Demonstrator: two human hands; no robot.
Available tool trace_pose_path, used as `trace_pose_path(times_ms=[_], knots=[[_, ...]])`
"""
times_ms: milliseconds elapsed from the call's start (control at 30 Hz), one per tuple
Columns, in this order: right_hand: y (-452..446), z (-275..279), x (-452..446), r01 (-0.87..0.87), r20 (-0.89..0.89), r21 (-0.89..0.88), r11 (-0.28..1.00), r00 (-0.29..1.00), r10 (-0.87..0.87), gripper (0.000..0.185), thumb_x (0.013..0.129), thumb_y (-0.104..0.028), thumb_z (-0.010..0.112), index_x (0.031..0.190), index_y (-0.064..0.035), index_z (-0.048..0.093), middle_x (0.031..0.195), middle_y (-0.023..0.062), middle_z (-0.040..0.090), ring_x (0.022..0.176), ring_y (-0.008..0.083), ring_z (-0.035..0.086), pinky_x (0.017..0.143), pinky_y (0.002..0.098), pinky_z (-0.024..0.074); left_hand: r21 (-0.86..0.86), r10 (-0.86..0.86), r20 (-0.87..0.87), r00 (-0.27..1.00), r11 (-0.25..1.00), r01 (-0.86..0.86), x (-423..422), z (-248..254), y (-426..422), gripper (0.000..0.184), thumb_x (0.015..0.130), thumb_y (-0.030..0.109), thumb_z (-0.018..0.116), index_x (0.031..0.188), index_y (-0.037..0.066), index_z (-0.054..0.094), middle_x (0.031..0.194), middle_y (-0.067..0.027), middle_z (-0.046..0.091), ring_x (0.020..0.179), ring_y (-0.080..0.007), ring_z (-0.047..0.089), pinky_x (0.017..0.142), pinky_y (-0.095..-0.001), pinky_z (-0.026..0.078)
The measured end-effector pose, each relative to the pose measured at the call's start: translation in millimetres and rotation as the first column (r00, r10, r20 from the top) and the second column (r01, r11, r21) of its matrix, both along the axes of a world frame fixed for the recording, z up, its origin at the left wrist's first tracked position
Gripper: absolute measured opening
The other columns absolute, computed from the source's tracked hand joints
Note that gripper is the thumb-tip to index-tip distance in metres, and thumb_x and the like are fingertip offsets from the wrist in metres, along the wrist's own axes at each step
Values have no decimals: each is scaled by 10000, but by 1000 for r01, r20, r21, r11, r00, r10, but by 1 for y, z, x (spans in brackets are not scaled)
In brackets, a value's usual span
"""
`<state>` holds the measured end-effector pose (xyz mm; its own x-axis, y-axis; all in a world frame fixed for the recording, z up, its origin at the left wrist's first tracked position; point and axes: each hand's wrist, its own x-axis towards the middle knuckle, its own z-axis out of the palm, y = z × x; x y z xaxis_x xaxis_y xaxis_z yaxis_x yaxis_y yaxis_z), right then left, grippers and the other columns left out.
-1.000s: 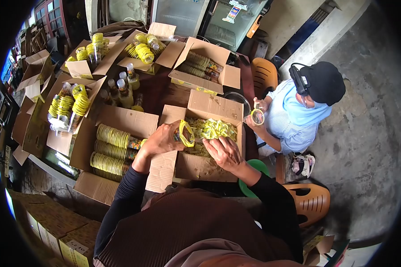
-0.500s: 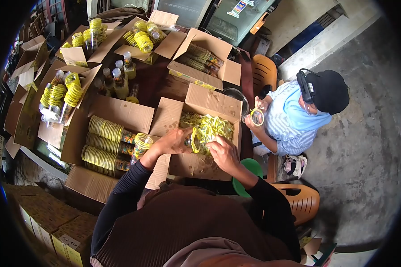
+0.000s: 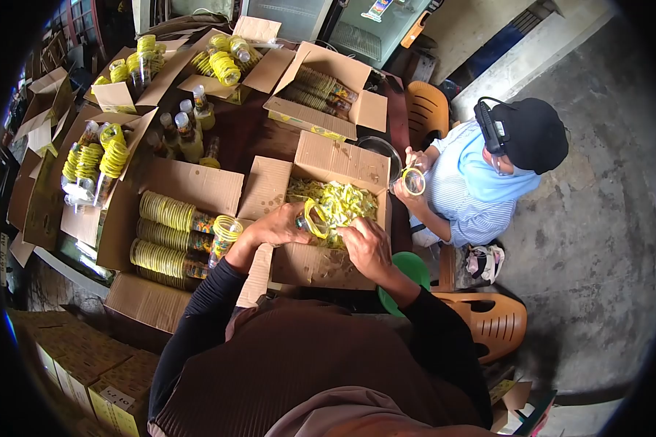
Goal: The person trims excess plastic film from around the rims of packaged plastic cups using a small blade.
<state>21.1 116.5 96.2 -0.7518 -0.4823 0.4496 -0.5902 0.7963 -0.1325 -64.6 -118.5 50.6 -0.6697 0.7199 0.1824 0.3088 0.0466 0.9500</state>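
My left hand point(image 3: 278, 224) is wrapped round a clear plastic cup point(image 3: 316, 218) with a yellow rim, its mouth tilted toward me and to the right. Beside that rim, my right hand point(image 3: 367, 247) has its fingers pinched together; whatever they hold is hidden or too small to name. Both hands are over an open cardboard box point(image 3: 328, 266) that contains a heap of small yellow and whitish scraps point(image 3: 346, 202). Left of my left hand, more yellow-rimmed cups point(image 3: 227, 230) stand at the edge of another box with several rows of stacked cups point(image 3: 166, 213).
Across the table's right side, a person point(image 3: 466, 182) holds a similar cup point(image 3: 413, 182). Boxes of stacked cups point(image 3: 317, 91) and several bottles point(image 3: 189, 135) stand farther back. A green bucket point(image 3: 408, 280) and an orange chair point(image 3: 499, 328) are at my right.
The cup in my left hand has turned, so more of its mouth shows. My right hand stays pinched near the rim. The whole view has shifted slightly.
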Motion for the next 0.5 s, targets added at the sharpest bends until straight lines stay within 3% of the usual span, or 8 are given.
trace_pose_path(times_ms=[100, 167, 233, 333, 367, 400, 433, 500], knots=[[-3, 5, 6, 49, -2, -42, 998, 999, -49, 133, 817, -77, 660, 949, -80, 681, 840, 68, 552, 788, 242, 593, 662, 367, 498, 2, 8, 16, 1000, 1000, -8, 3, 5, 3, 446, 739, 170, 773, 1112, 6, 591, 899, -75, 666, 817, -132, 576, 768, -323, 489], [-2, -5, 10, 64, -180, 114, 991, 983, -43, 154, 799, -54, 670, 951, -74, 680, 849, 73, 560, 792, 252, 592, 671, 376, 500, -123, 50, 282, 958, 992, -15, 8, 16, 2, 433, 752, 166, 770, 1116, 12, 593, 901, -76, 667, 807, -126, 577, 753, -314, 493], [-3, -11, 12, 77, -185, 107, 991, 981, -56, 168, 787, -42, 676, 953, -68, 679, 853, 64, 570, 790, 255, 595, 677, 379, 500, -79, 63, 232, 971, 996, -46, 9, 1, 7, 445, 751, 174, 782, 1120, 13, 593, 900, -81, 667, 804, -119, 577, 740, -309, 494], [-5, -26, 12, 146, -103, -19, 989, 984, -148, 156, 791, -49, 678, 945, -68, 680, 858, 63, 576, 792, 256, 597, 676, 376, 497, 27, 104, 84, 991, 994, -107, 13, -20, 15, 466, 746, 191, 807, 1123, 17, 596, 904, -93, 668, 800, -112, 578, 722, -303, 497], [-5, -35, 12, 209, 28, -156, 965, 978, -208, 156, 790, -42, 675, 943, -71, 682, 855, 64, 574, 798, 257, 597, 678, 377, 497, 87, 128, -9, 992, 988, -127, 14, -25, 15, 475, 742, 200, 820, 1122, 20, 600, 908, -99, 670, 799, -112, 580, 717, -302, 499], [-7, -38, 13, 285, 167, -280, 917, 955, -246, 157, 788, -35, 671, 940, -74, 683, 853, 64, 572, 804, 259, 596, 680, 379, 497, -23, 109, 78, 991, 994, -107, 18, -15, 13, 587, 728, 209, 836, 1186, -19, 548, 932, -118, 675, 853, -151, 604, 782, -319, 502], [-6, -40, 14, 283, 166, -282, 917, 956, -244, 157, 788, -35, 671, 940, -74, 683, 853, 64, 572, 804, 259, 596, 680, 379, 497, -25, 111, 77, 991, 994, -109, 20, -22, 13, 587, 728, 209, 836, 1186, -19, 548, 932, -118, 675, 853, -151, 604, 782, -319, 502], [-4, -42, 16, 319, 312, -382, 868, 928, -203, 165, 783, -17, 664, 936, -77, 686, 849, 71, 563, 812, 269, 590, 679, 389, 498, 44, 266, -56, 962, 964, -264, 23, -49, 18, 713, 719, 216, 840, 1250, -75, 463, 989, -142, 676, 918, -198, 619, 854, -342, 492]])
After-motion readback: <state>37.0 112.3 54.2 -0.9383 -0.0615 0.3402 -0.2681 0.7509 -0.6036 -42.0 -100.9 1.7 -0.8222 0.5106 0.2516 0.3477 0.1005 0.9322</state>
